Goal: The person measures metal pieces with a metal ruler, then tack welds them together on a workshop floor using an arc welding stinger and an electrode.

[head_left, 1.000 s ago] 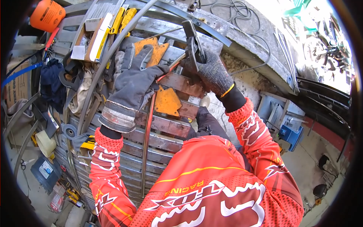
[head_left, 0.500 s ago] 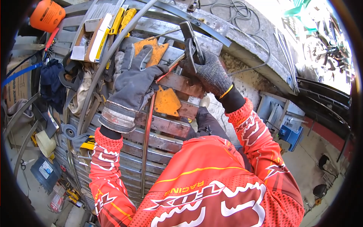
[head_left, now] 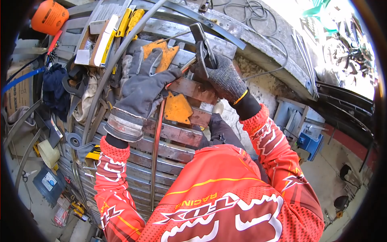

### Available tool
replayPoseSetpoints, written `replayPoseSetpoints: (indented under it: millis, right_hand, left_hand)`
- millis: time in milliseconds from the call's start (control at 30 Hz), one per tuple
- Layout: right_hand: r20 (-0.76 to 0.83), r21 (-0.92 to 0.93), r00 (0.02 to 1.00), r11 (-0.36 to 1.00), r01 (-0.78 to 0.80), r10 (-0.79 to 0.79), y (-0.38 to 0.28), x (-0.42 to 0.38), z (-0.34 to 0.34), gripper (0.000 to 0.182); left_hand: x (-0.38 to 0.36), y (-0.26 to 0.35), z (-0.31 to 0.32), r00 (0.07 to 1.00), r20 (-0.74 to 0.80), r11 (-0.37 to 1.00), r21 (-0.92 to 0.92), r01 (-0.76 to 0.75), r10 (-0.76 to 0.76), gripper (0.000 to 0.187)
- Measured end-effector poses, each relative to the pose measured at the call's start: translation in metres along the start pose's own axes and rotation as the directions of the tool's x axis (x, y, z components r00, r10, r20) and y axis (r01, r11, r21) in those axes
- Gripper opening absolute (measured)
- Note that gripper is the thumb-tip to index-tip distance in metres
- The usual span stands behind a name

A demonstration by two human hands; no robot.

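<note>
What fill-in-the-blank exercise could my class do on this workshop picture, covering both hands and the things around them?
1. The left hand wears a thick glove coloured ____.
2. The right hand grips a dark ____ tool.
3. The flat metal plate beside the long bent rod is painted ____.
4. The round container at top left is coloured ____.

Missing words: grey; clamping; orange; orange

Rusty metal slats (head_left: 177, 135), knit glove (head_left: 225, 78)
</note>
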State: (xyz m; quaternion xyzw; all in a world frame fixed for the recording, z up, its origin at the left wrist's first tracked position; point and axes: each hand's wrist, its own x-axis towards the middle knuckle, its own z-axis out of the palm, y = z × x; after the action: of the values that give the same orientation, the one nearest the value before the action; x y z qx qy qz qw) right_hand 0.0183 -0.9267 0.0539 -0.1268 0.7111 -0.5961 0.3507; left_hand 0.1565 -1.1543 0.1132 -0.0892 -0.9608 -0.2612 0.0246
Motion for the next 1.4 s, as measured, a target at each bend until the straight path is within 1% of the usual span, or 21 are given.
replayPoseSetpoints:
  millis: [67, 167, 233, 333, 433, 467, 533, 567, 633, 700, 767, 800, 867, 900, 967, 1033, 1067, 1100, 1200, 1267, 1400]
  right_hand:
    - [-0.001, -0.019, 1.000, 1.000, 0.005, -0.005, 0.001, 0.001, -0.001, 0.031]
    - [0.028, -0.012, 1.000, 1.000, 0.010, -0.010, 0.003, 0.002, -0.001, 0.030]
    - [0.012, 0.133, 1.000, 0.991, -0.019, 0.018, -0.002, -0.001, 0.002, 0.025]
    - [0.044, 0.062, 0.999, 0.997, -0.035, 0.032, -0.006, -0.002, -0.001, 0.030]
    - [0.041, 0.097, 0.995, 0.991, -0.094, 0.090, -0.005, -0.001, -0.002, 0.030]
    - [0.041, 0.097, 0.995, 0.991, -0.094, 0.090, -0.004, 0.000, -0.002, 0.030]
    - [0.040, 0.007, 0.998, 0.999, -0.043, 0.043, -0.002, 0.001, -0.004, 0.030]
    - [0.040, 0.007, 0.998, 0.999, -0.043, 0.043, -0.002, 0.001, -0.003, 0.030]
    - [0.062, 0.116, 0.993, 0.988, -0.107, 0.100, -0.001, 0.001, -0.003, 0.030]
    - [0.043, 0.102, 0.997, 0.993, -0.062, 0.058, 0.005, 0.004, -0.003, 0.030]
    - [0.023, 0.087, 1.000, 0.996, -0.019, 0.017, 0.009, 0.004, -0.003, 0.030]
    - [0.015, 0.127, 0.998, 0.990, -0.056, 0.055, 0.004, 0.001, -0.002, 0.030]
    - [0.006, 0.170, 0.995, 0.981, -0.094, 0.095, 0.002, 0.000, -0.002, 0.030]
    - [0.022, 0.187, 0.997, 0.979, -0.083, 0.080, 0.003, 0.001, -0.002, 0.030]
    - [0.035, 0.207, 0.997, 0.975, -0.074, 0.068, 0.002, 0.000, -0.001, 0.030]
    - [0.058, 0.179, 0.990, 0.974, -0.139, 0.130, -0.010, -0.002, 0.001, 0.031]
    - [0.067, 0.119, 0.990, 0.984, -0.134, 0.127, -0.012, 0.000, -0.001, 0.031]
    - [0.065, 0.121, 0.990, 0.983, -0.135, 0.128, -0.008, 0.003, -0.002, 0.031]
    - [0.049, 0.112, 0.994, 0.989, -0.100, 0.095, 0.002, 0.008, -0.002, 0.031]
    - [0.047, 0.094, 0.994, 0.990, -0.103, 0.099, 0.000, 0.008, -0.003, 0.032]
    - [0.018, 0.065, 0.997, 0.995, -0.072, 0.071, 0.000, 0.008, -0.003, 0.033]
  left_hand:
    - [-0.001, -0.005, 0.005, 0.998, -0.051, 0.998, -0.035, -0.048, 0.046, 0.060]
    - [0.002, -0.001, 0.004, 0.998, -0.049, 0.999, -0.018, -0.031, 0.030, 0.060]
    - [-0.002, -0.005, 0.006, 0.999, -0.044, 0.999, -0.039, -0.022, 0.021, 0.060]
    - [-0.004, -0.008, 0.009, 0.999, -0.044, 0.999, -0.041, -0.026, 0.024, 0.059]
    - [-0.002, -0.007, 0.007, 0.999, -0.035, 0.999, -0.022, -0.025, 0.025, 0.059]
    - [-0.002, -0.006, 0.007, 1.000, -0.020, 1.000, -0.022, -0.013, 0.013, 0.058]
    - [-0.001, -0.003, 0.007, 0.999, -0.036, 1.000, -0.015, -0.015, 0.014, 0.058]
    - [0.000, -0.003, 0.007, 0.998, -0.053, 1.000, -0.008, -0.016, 0.016, 0.058]
    - [0.000, -0.003, 0.006, 0.999, -0.047, 1.000, 0.000, -0.013, 0.013, 0.058]
    - [0.001, -0.003, 0.004, 0.999, -0.041, 1.000, 0.009, -0.010, 0.011, 0.059]
    - [0.006, -0.003, 0.002, 0.979, -0.119, 0.972, 0.191, -0.139, 0.163, 0.060]
    - [0.004, -0.004, 0.003, 0.980, -0.118, 0.972, 0.190, -0.139, 0.163, 0.060]
    - [-0.004, -0.006, 0.008, 1.000, -0.002, 0.987, 0.160, 0.007, -0.006, 0.054]
    - [-0.006, -0.008, 0.010, 1.000, 0.002, 0.987, 0.159, 0.005, -0.005, 0.054]
    - [-0.007, -0.012, 0.012, 0.989, 0.111, 0.995, -0.001, 0.101, -0.101, 0.054]
    - [-0.008, -0.014, 0.014, 0.994, 0.084, 0.997, -0.033, 0.069, -0.066, 0.054]
    - [-0.009, -0.015, 0.014, 0.998, 0.052, 0.997, -0.063, 0.037, -0.033, 0.054]
    - [-0.008, -0.012, 0.012, 0.998, 0.054, 0.997, -0.064, 0.035, -0.031, 0.054]
    - [-0.005, -0.004, 0.008, 0.993, 0.063, 0.995, 0.002, 0.101, -0.101, 0.055]
    - [-0.005, -0.006, 0.010, 0.999, -0.042, 0.999, -0.036, -0.015, 0.014, 0.063]
    - [-0.003, -0.004, 0.006, 0.999, -0.028, 0.999, -0.044, -0.020, 0.019, 0.063]
